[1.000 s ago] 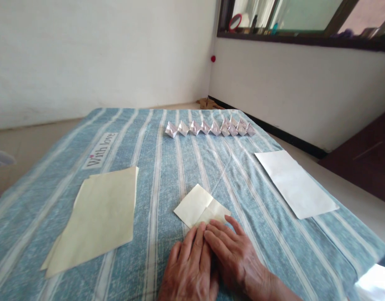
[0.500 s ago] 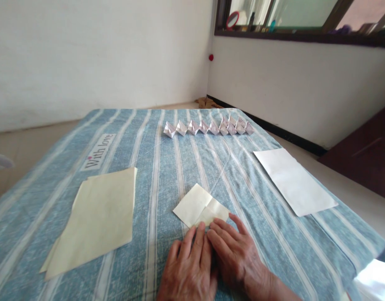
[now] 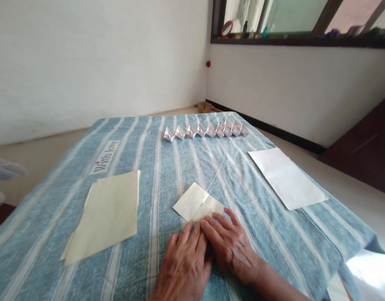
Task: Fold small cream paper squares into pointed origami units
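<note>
A small cream piece of folded paper (image 3: 192,200) lies flat on the striped cloth, its creases meeting near the middle. At its near edge my left hand (image 3: 184,259) rests with fingers stretched out and close together, the tips touching the paper. My right hand (image 3: 231,246) lies flat on the paper's near right edge, fingers extended, its fingertips against those of my left hand. Both hands are open, pressing from above, and they cover the paper's near corner.
Cream paper sheets (image 3: 107,217) lie stacked at the left. White paper (image 3: 284,177) lies at the right. Several folded paper boats (image 3: 200,131) stand in rows toward the far edge. The blue striped tablecloth (image 3: 142,251) bears a "With love" label (image 3: 106,157).
The view has shifted slightly. My right fingers have slid left along the paper's near edge, close against my left fingertips. The folded paper looks unchanged.
</note>
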Available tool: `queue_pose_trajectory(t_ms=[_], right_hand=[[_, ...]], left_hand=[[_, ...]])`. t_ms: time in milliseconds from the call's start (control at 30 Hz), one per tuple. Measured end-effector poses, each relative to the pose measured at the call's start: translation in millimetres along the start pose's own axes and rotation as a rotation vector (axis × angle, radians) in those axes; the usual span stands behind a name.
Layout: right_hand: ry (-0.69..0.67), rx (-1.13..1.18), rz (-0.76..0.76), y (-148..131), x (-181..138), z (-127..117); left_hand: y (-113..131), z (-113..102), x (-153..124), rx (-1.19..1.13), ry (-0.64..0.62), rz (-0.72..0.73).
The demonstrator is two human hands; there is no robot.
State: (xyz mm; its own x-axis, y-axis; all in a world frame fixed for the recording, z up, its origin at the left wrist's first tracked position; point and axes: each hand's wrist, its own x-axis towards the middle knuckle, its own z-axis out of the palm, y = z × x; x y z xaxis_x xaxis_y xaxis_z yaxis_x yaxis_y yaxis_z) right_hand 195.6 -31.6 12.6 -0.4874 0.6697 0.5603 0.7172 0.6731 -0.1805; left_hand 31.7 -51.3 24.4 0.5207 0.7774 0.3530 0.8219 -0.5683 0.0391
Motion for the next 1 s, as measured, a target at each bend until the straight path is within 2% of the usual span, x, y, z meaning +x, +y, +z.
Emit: queue_pose_trajectory(t_ms=[233,467,567,700,767,800,867,1000], right_hand=[[0.05,-0.011,0.074,0,-1,5],[0.101,-0.076,0.173,6,-13,1],[0.105,-0.098,0.226,11,-22,-5],[0.125,-0.139,0.323,18,-36,-11],[0.135,-0.147,0.337,19,-42,-12],[0.136,-0.149,0.335,20,-44,-12],[0.131,-0.151,0.325,21,-46,-10],[0.121,-0.141,0.301,23,-45,-8]], left_hand=[[-7,-3,-2,0.067,-0.076,-0.008],[-12,-19,-3,0.034,-0.155,-0.097],[-13,-22,-4,0.013,-0.128,-0.089],[-25,-23,-1,-0.025,-0.01,-0.064],[-33,-26,10,-0.038,0.018,-0.056],[-36,-28,18,-0.046,-0.008,-0.048],[-43,-33,40,-0.063,-0.13,-0.027],[-52,-33,93,-0.108,-0.287,0.105]])
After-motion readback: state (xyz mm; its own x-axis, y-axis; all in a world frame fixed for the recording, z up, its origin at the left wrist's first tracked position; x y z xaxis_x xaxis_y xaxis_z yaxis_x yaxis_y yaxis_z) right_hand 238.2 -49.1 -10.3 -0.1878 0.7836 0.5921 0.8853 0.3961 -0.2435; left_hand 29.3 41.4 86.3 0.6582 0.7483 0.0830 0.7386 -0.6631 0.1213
